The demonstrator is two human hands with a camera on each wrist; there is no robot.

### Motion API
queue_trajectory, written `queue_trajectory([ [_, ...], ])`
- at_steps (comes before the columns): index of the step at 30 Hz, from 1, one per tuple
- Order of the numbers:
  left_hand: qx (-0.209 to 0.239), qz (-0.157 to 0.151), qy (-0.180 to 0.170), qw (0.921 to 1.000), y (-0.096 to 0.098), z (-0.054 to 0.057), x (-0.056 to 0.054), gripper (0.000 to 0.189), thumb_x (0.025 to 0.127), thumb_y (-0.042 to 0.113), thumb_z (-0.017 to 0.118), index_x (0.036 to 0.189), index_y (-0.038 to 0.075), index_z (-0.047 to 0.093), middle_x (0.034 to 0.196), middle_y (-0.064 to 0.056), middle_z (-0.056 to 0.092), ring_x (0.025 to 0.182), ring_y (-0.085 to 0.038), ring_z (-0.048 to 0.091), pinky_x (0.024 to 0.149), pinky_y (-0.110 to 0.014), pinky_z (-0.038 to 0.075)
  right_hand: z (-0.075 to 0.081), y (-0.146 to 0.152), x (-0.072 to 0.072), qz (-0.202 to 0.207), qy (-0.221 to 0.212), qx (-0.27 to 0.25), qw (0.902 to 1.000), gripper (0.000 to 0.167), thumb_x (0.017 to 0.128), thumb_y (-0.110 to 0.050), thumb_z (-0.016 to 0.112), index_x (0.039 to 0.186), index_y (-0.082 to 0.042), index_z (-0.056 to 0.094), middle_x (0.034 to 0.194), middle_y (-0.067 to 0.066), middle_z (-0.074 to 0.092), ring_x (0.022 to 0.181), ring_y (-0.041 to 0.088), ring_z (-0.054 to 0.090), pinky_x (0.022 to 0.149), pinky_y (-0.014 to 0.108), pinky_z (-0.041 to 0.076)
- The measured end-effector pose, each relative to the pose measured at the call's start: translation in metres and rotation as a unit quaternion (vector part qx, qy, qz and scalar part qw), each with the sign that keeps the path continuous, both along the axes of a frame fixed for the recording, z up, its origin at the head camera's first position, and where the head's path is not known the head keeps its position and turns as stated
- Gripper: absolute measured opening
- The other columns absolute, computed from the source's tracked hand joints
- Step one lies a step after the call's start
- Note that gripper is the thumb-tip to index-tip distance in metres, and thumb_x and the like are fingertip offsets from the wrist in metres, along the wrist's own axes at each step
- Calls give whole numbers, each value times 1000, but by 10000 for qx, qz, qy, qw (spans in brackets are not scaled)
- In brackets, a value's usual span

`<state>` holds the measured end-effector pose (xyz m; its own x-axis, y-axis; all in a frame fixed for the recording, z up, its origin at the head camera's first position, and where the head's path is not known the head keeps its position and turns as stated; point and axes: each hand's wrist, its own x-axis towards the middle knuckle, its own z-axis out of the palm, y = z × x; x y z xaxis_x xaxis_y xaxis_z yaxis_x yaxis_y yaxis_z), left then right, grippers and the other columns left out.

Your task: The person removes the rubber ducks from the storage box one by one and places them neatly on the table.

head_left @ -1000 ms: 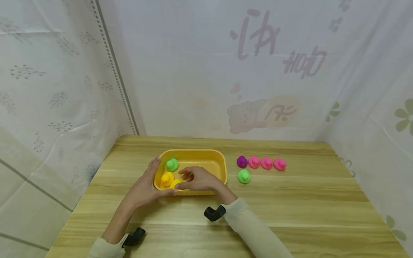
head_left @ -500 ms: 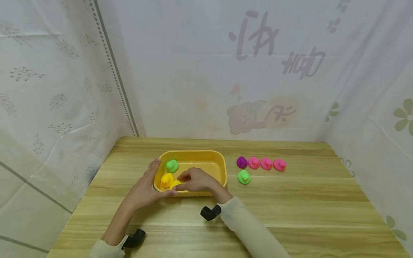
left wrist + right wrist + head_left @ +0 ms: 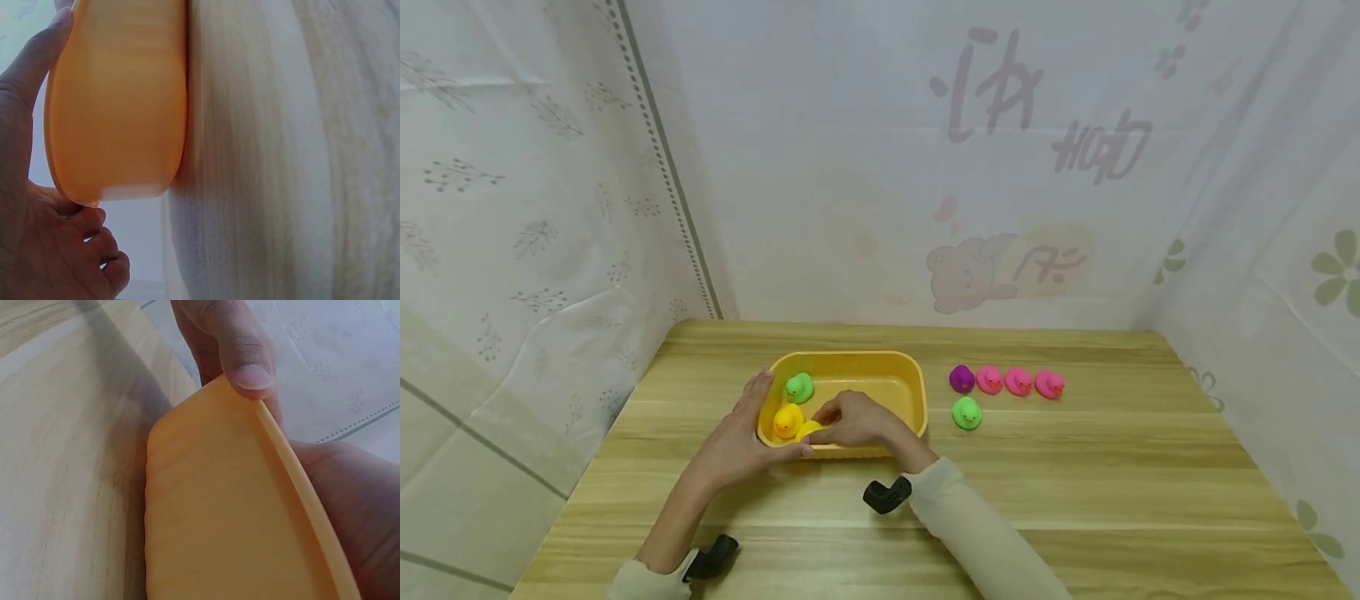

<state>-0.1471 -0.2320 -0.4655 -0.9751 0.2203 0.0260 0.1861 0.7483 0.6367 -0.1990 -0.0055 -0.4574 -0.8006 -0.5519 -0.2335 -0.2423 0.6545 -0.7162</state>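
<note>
The wood-grain table (image 3: 1075, 500) bears the tray (image 3: 887, 393), whose near-left corner my left hand (image 3: 733, 446) grips, presumably to steady it. Inside, my right hand (image 3: 859, 421) pinches the nearer yellow duck (image 3: 808, 429).

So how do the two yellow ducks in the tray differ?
The left yellow duck shows almost whole; the right yellow duck is partly hidden by the right hand. The left one is untouched, while the right hand appears to pinch the right one. Both sit in the left part of the tray.

Sleeves (image 3: 977, 537), probably cream; black wrist cameras (image 3: 887, 497).
</note>
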Motion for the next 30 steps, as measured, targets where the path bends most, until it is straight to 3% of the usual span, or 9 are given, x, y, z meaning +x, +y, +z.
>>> queue_trajectory([
  [12, -13, -11, 3, 10000, 0, 0, 1, 134, 72, 72, 81, 166, 13, 6, 174, -12, 9, 160, -40, 12, 120, -73, 22, 3, 6, 5, -495, 58, -456, 9977, 51, 81, -45, 85, 119, -12, 75, 108, -4, 73, 91, 8, 63, 83, 26, 56],
  [23, -42, 1, -39, 10000, 1, 0, 0, 134, 72, 72, 80, 167, 14, 4, 174, -12, 8, 160, -41, 11, 120, -73, 21, 6, 15, 6, -742, 244, -654, 9948, 49, 82, -45, 84, 121, -18, 74, 112, -7, 72, 95, 9, 62, 86, 25, 55],
  [30, -106, 34, 1, 9999, 0, 0, 0, 135, 71, 75, 79, 167, 17, 4, 174, -14, 8, 156, -49, 19, 116, -75, 26, 8, 23, 7, -903, 339, -910, 9912, 50, 82, -42, 85, 122, -14, 75, 117, -2, 74, 99, 13, 66, 89, 30, 57],
])
